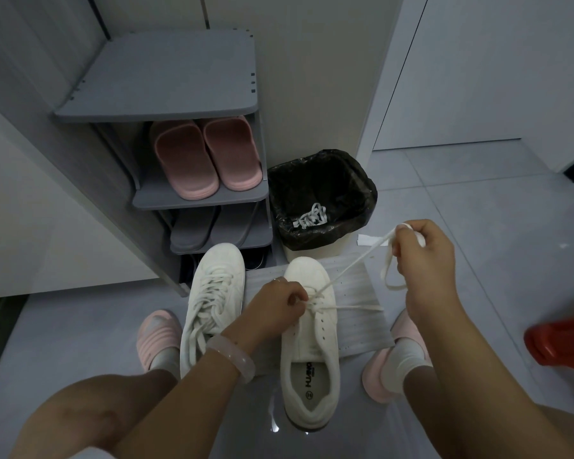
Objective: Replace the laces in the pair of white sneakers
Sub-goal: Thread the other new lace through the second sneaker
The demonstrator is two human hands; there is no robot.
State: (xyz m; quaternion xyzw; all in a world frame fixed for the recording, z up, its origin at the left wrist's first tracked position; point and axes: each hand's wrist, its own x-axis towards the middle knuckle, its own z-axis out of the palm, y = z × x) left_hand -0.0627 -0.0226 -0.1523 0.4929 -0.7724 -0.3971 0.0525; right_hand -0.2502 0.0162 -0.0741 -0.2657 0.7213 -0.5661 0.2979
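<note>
Lace (352, 265): soft, floppy; grab near the tip.
Left hand (279, 301): pinching lace at the shoe (312, 332).
Right hand (424, 256): closed, pulling lace up.

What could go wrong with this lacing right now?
The right hand pulls the lace taut and well off to the side; the sneaker, steadied only by the left hand, might tip. The lace's other end lies short across the mat, so the ends could finish uneven.

Matt white sneakers (309, 329) with a flat woven cloth lace (352, 265); glossy grey floor tiles (80, 339); crinkled shiny black plastic bin liner (362, 190).
</note>
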